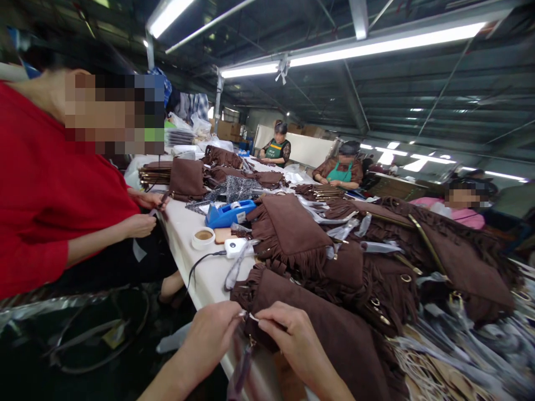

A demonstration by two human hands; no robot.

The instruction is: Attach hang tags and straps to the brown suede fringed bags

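Note:
My left hand (213, 334) and my right hand (290, 337) meet at the near table edge, fingertips closed in a pinch. Between them runs a thin white strip (253, 317), perhaps string or tape, at the corner of a dark brown fringed bag (317, 320). Just below the fingers hangs a gold clasp (251, 341) with a dark strap (241, 370) wrapped in clear plastic. The bag lies flat under and beyond my right hand. My fingers partly cover what they grip.
Brown fringed bags (292, 228) pile up along the table (198, 273). Near its left edge stand a blue tape dispenser (229, 213), a tape roll (203, 238) and a white box with a cord (237, 247). A co-worker in red (45, 195) sits close at left; others work beyond.

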